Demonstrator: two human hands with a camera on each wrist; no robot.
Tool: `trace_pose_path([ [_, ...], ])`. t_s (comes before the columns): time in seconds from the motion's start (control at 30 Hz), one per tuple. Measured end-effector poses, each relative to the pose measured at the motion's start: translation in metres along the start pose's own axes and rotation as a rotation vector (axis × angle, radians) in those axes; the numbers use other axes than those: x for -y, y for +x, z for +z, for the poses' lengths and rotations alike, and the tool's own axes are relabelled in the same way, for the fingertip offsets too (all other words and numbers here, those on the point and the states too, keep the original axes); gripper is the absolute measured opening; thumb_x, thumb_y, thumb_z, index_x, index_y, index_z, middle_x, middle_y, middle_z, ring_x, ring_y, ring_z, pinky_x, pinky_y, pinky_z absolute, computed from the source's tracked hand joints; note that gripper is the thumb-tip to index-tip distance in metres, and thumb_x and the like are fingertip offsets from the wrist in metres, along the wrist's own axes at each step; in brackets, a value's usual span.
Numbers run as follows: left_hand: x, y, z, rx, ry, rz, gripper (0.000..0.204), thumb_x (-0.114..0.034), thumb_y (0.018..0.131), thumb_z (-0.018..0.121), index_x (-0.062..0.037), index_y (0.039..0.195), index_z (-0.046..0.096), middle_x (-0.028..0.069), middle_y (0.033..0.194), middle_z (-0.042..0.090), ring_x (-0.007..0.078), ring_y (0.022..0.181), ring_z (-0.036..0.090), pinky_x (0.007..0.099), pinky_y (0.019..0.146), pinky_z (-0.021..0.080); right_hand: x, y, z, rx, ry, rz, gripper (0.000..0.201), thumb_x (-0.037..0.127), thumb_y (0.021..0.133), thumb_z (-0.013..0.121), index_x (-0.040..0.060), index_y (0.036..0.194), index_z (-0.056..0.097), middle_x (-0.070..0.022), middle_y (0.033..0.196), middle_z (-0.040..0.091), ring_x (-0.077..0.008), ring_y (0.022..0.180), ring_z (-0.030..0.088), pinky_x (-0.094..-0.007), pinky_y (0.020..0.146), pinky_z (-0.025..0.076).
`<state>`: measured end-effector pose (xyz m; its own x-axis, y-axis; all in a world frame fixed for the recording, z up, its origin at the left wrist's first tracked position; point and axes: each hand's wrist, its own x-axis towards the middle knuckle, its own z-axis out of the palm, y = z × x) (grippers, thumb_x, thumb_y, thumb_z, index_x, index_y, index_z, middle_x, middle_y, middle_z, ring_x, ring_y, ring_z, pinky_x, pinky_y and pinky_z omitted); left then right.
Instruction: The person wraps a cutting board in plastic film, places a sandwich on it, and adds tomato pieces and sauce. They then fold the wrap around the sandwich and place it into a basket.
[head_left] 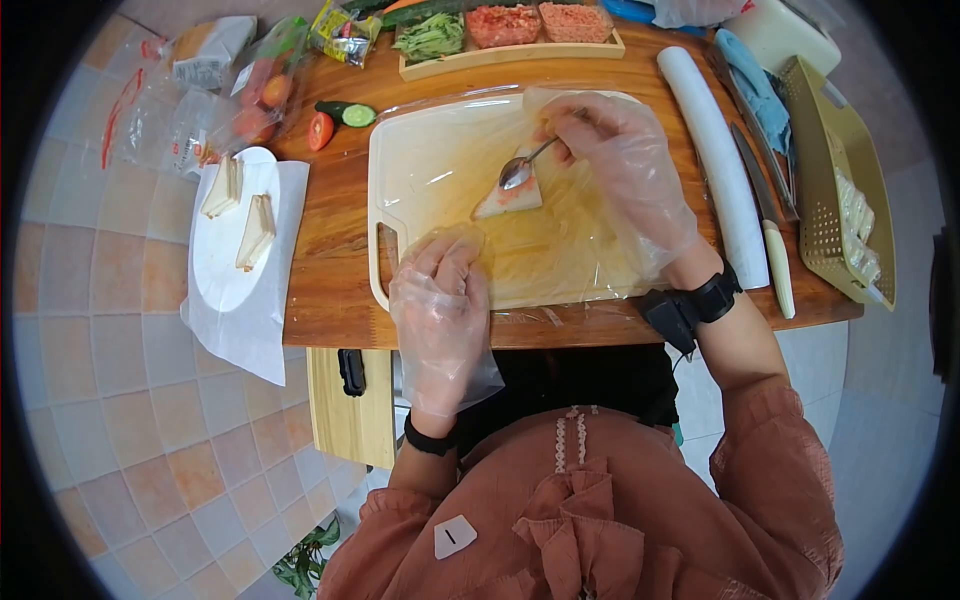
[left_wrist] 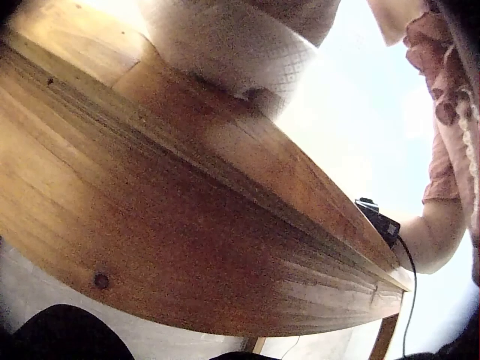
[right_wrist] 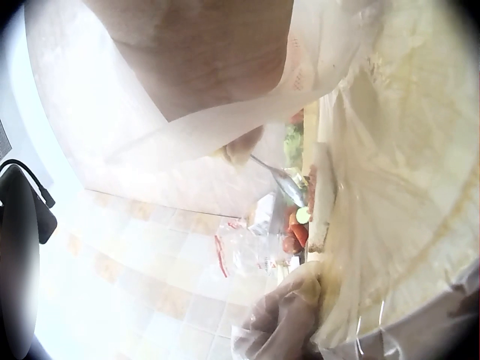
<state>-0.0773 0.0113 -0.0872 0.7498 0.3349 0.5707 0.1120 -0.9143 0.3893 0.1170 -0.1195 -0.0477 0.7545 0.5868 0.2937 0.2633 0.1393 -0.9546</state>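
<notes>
My right hand [head_left: 628,158], in a clear plastic glove, pinches the handle of a metal spoon [head_left: 516,173]. The spoon's bowl is over a triangular piece of bread [head_left: 510,205] with bits of pink-orange filling on top. In the right wrist view the spoon [right_wrist: 286,186] slants down towards the bread [right_wrist: 322,202]. The bread lies on a cream cutting board [head_left: 410,150] covered with wrinkled clear film. My left hand [head_left: 440,290], gloved too, rests at the board's near left edge with fingers loosely bent, close to the bread. The left wrist view shows mainly the table's edge.
On the left, a white plate [head_left: 225,275] bears two sandwich pieces. Behind are a cut tomato [head_left: 320,131], cucumber [head_left: 358,115] and a wooden tray [head_left: 510,62] of chopped fillings. A white roll [head_left: 712,165], a knife [head_left: 777,265] and a green basket [head_left: 822,240] lie on the right.
</notes>
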Motion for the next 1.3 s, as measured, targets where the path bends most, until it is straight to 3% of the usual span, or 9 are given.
trace_pose_path([
  [0.13, 0.002, -0.001, 0.000, 0.019, -0.017, -0.004, 0.031, 0.002, 0.079, 0.072, -0.0088, 0.108, 0.069, 0.0086, 0.115, 0.070, 0.0327, 0.112, 0.065, 0.0456, 0.093, 0.051, 0.004, -0.001, 0.001, 0.008, 0.018, 0.040, 0.016, 0.004, 0.100, 0.060, -0.0044, 0.109, 0.070, -0.0080, 0.095, 0.072, -0.0097, 0.077, 0.060, -0.0232, 0.073, 0.051],
  [0.27, 0.000, 0.000, 0.000, 0.017, -0.013, 0.000, 0.031, 0.003, 0.079, 0.072, -0.0086, 0.108, 0.069, 0.0088, 0.114, 0.070, 0.0331, 0.111, 0.065, 0.0456, 0.093, 0.051, 0.001, -0.002, 0.001, 0.028, 0.016, 0.025, 0.019, 0.011, 0.100, 0.063, -0.0035, 0.108, 0.072, -0.0055, 0.090, 0.074, -0.0088, 0.075, 0.063, -0.0236, 0.071, 0.051],
  [0.33, -0.005, 0.004, -0.003, -0.015, 0.004, 0.008, 0.019, 0.005, 0.082, 0.071, -0.0053, 0.097, 0.071, 0.0127, 0.105, 0.072, 0.0335, 0.102, 0.068, 0.0425, 0.087, 0.054, 0.001, -0.002, 0.002, 0.040, 0.027, 0.032, 0.019, 0.011, 0.100, 0.063, -0.0034, 0.108, 0.072, -0.0052, 0.090, 0.074, -0.0087, 0.074, 0.063, -0.0235, 0.071, 0.051],
  [0.93, -0.004, 0.003, -0.002, -0.014, -0.003, 0.001, 0.018, 0.004, 0.082, 0.071, -0.0053, 0.098, 0.071, 0.0125, 0.107, 0.072, 0.0332, 0.102, 0.068, 0.0420, 0.089, 0.054, 0.001, -0.003, 0.003, 0.055, 0.055, 0.064, 0.018, 0.010, 0.099, 0.063, -0.0036, 0.107, 0.072, -0.0059, 0.089, 0.074, -0.0090, 0.075, 0.066, -0.0239, 0.070, 0.052],
  [1.3, -0.002, 0.004, -0.001, -0.013, -0.020, 0.025, 0.017, 0.004, 0.083, 0.070, -0.0049, 0.099, 0.070, 0.0130, 0.107, 0.072, 0.0335, 0.102, 0.068, 0.0420, 0.087, 0.054, 0.004, 0.004, -0.007, -0.098, 0.047, -0.024, 0.020, 0.011, 0.099, 0.062, -0.0034, 0.107, 0.074, -0.0042, 0.089, 0.074, -0.0062, 0.073, 0.059, -0.0224, 0.070, 0.050],
])
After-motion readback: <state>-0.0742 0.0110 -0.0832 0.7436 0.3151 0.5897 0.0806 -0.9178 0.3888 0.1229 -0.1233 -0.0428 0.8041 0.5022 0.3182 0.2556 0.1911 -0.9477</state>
